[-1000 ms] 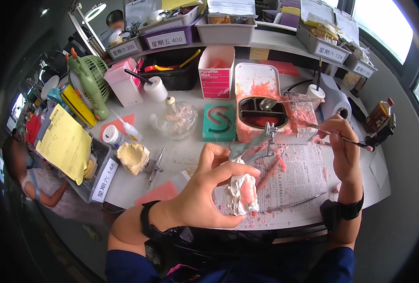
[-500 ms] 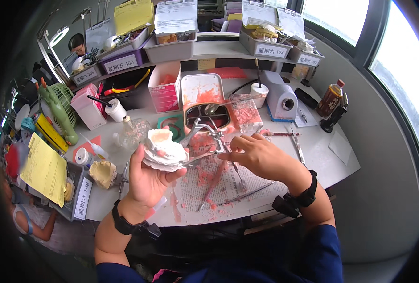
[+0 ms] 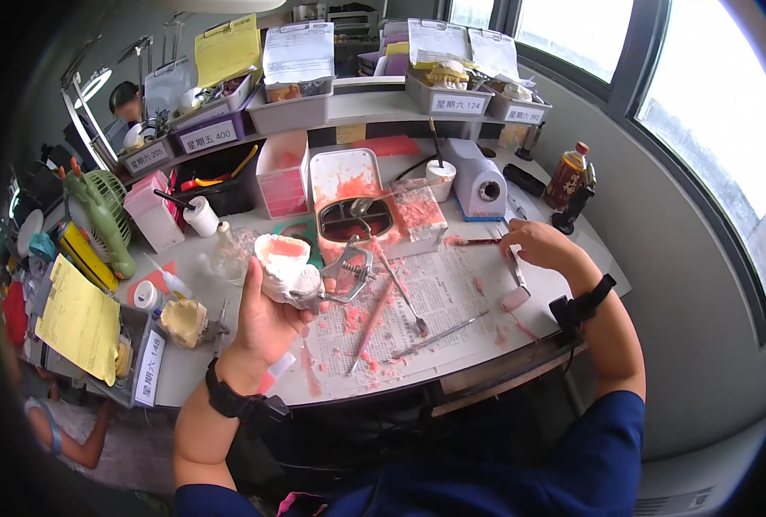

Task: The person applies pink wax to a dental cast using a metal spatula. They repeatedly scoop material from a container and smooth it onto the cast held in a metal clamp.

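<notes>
In my left hand (image 3: 267, 323) is a white plaster dental model (image 3: 286, 269) mounted on a metal articulator (image 3: 348, 269). Pink wax lies within the model's arch. My fingers wrap the base from below, thumb up along its left side. Over the right of the bench, my right hand (image 3: 540, 244) is closed with its fingertips at the upper end of a slim metal hand tool (image 3: 518, 269). A pale pink piece (image 3: 515, 299) sits by the tool's lower end; whether they are joined I cannot tell. The palm of the right hand is hidden.
Wax-flecked newspaper (image 3: 439, 297) carries a pink-stained stick (image 3: 373, 327), a spoon-ended tool (image 3: 407, 302) and a metal instrument (image 3: 443, 334). Behind stand an open wax pot (image 3: 392, 233), a grey-blue machine (image 3: 478, 177) and a bottle (image 3: 566, 177). A yellowish model (image 3: 185, 322) lies left.
My right hand has left the articulator and moved right to the metal tool. My left hand has turned the model, bringing its pink-filled arch into view. The head view has shifted slightly.
</notes>
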Motion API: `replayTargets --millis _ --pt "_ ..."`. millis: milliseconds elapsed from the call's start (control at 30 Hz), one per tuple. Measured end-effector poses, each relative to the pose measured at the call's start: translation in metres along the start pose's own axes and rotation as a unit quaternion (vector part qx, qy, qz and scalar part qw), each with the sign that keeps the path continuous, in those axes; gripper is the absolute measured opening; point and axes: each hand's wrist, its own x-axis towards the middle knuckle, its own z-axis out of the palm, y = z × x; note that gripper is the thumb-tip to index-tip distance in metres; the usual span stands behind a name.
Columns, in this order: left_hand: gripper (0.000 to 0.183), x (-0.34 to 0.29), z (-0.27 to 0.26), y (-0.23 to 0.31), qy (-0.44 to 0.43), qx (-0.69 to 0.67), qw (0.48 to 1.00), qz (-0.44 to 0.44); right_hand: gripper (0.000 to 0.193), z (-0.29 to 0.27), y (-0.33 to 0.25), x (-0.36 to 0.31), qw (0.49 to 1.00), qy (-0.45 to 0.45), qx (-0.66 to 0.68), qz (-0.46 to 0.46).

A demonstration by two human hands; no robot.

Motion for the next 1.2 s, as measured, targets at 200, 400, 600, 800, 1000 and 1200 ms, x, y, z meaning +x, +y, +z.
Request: replayTargets --millis 200,400,600,800,1000,1200 --pt "0.055 0.003 -0.021 -0.003 0.011 0.02 1.0 0.018 0.017 -0.012 0.005 0.008 0.994 0.038 -0.081 -0.067" --pt "0.061 0.003 -0.009 -0.002 0.018 0.032 0.999 -0.004 0.008 -0.01 0.024 0.055 0.908 0.33 0.233 0.112" --pt "0.082 0.001 -0.006 0.002 -0.01 0.013 0.997 -0.07 0.013 0.015 0.027 0.083 0.859 0.393 0.254 0.208" --pt "0.082 0.001 -0.002 0.001 -0.037 0.014 0.997 -0.072 0.019 0.002 0.016 0.068 0.816 0.457 0.297 0.19" --pt "0.074 0.0 -0.007 -0.002 0.007 0.057 0.996 -0.065 0.019 -0.076 -0.12 0.082 0.628 0.411 0.661 0.007" --pt "0.075 0.003 -0.006 -0.004 -0.008 0.088 0.992 -0.089 0.013 -0.028 -0.187 0.102 0.732 0.187 0.643 -0.128"
